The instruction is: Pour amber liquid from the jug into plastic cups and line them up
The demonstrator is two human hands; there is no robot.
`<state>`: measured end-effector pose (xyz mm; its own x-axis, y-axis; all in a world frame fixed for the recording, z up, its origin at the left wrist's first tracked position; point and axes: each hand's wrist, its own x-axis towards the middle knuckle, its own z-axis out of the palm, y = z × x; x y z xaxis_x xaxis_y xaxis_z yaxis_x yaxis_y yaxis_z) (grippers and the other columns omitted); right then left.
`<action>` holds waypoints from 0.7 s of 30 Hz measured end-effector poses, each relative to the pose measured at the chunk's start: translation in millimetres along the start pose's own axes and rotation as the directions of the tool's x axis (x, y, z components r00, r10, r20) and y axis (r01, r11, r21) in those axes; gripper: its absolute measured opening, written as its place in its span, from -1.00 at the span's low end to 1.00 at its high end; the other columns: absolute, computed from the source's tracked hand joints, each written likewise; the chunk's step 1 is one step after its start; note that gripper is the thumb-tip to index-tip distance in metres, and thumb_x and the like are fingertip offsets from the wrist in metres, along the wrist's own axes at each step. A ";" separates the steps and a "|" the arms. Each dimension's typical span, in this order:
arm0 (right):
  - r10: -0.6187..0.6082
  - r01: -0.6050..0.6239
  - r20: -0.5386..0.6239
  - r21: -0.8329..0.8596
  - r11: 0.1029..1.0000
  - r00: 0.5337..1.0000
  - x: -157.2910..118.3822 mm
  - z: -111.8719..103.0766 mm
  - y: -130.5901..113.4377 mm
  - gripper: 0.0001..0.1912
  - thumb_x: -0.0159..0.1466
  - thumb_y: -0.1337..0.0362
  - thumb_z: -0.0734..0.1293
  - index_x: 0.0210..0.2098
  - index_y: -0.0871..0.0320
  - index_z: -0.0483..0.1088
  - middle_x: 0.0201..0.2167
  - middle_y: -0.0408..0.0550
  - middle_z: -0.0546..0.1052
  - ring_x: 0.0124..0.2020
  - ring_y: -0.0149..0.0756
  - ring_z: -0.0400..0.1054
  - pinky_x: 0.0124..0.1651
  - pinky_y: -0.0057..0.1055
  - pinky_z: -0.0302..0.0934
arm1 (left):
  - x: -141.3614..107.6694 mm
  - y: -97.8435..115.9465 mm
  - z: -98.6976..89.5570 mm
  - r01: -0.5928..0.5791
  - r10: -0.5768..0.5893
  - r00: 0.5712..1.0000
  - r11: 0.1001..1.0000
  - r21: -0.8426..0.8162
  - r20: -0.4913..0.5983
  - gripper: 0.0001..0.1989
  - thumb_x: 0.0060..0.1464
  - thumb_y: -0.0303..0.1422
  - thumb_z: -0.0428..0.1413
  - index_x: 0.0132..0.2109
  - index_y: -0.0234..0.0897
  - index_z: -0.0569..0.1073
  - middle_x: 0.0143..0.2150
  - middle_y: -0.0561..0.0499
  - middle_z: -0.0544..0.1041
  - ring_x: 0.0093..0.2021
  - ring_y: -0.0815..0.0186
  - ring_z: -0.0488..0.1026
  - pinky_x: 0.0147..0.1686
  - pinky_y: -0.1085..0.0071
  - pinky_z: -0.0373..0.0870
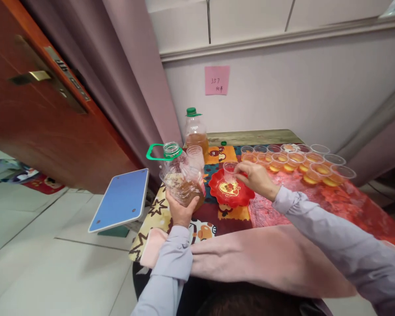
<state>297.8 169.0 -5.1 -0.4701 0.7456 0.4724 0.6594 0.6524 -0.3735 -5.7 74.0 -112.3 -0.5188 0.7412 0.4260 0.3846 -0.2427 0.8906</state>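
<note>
My left hand (181, 210) is wrapped round the lower part of a clear plastic jug (181, 177), uncapped, with a green handle ring at its neck and amber liquid low inside. Between the thumb and fingers of my right hand (256, 179) is a clear plastic cup (229, 173). The cup is over a red scalloped plate (213, 186) with a gold heart print. A stack of clear cups (195, 156) stands just behind the held jug. Farther back is a second jug (196, 131) with a green cap, part full of amber liquid.
Rows of clear cups with amber liquid (296, 160) stand on the table's right side, on a red shiny sheet (273, 206). A loose green cap (223, 143) lies near the back edge. Pink cloth (266, 259) covers the front edge. A blue board (121, 197) stands at left.
</note>
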 end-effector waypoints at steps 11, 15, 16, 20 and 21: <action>0.011 -0.012 0.072 0.005 1.000 0.997 -27.4 42.1 25.4 -0.91 0.42 0.29 0.40 -0.24 0.08 0.56 -0.15 0.04 0.66 -0.18 -0.13 0.56 -0.13 -0.29 0.37 | 1.2 5.0 -0.8 -0.001 0.002 1.000 0.999 0.041 -0.027 0.20 -0.17 -0.07 0.49 0.47 -0.29 0.03 0.35 -0.37 0.41 0.31 0.00 0.48 0.36 0.04 0.36; 0.011 -0.012 0.082 0.010 1.000 0.997 -30.5 43.9 27.6 -0.89 0.41 0.33 0.39 -0.10 0.08 0.58 -0.04 0.06 0.67 -0.10 -0.09 0.59 -0.06 -0.25 0.42 | 1.3 4.4 -1.5 0.004 -0.004 1.000 0.999 0.032 -0.003 0.21 -0.15 -0.06 0.48 0.47 -0.26 -0.01 0.35 -0.36 0.41 0.30 0.02 0.49 0.35 0.06 0.38; 0.008 -0.009 0.081 0.011 1.000 0.997 -31.8 42.5 27.0 -0.84 0.41 0.33 0.39 -0.03 0.07 0.57 0.01 0.07 0.66 -0.06 -0.08 0.60 -0.04 -0.23 0.43 | 1.4 4.4 -1.8 0.000 0.000 1.000 0.999 0.036 0.002 0.20 -0.14 -0.06 0.48 0.47 -0.27 -0.01 0.34 -0.36 0.42 0.29 0.03 0.50 0.34 0.07 0.39; 0.007 -0.007 0.015 0.002 1.000 1.000 -35.9 32.4 22.2 -0.61 0.42 0.24 0.41 0.23 0.06 0.48 0.16 0.11 0.61 0.07 0.01 0.58 0.06 -0.13 0.47 | 1.8 4.9 -2.6 0.006 -0.007 1.000 0.999 0.052 0.006 0.18 -0.14 -0.05 0.48 0.46 -0.26 0.02 0.33 -0.36 0.43 0.27 0.02 0.52 0.32 0.06 0.41; 0.020 -0.020 -0.018 -0.002 1.000 1.000 -36.2 31.0 21.0 -0.54 0.41 0.19 0.43 0.27 0.07 0.45 0.19 0.14 0.59 0.10 0.04 0.57 0.09 -0.09 0.47 | 1.9 5.0 -2.6 0.006 -0.006 1.000 0.999 0.051 0.007 0.18 -0.14 -0.05 0.48 0.46 -0.27 0.02 0.33 -0.36 0.42 0.26 0.02 0.52 0.31 0.05 0.42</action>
<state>310.5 159.9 -54.8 -0.4463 0.7560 0.4789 0.6701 0.6370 -0.3810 -6.8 72.6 -106.6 -0.5156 0.7472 0.4195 0.4202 -0.2062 0.8837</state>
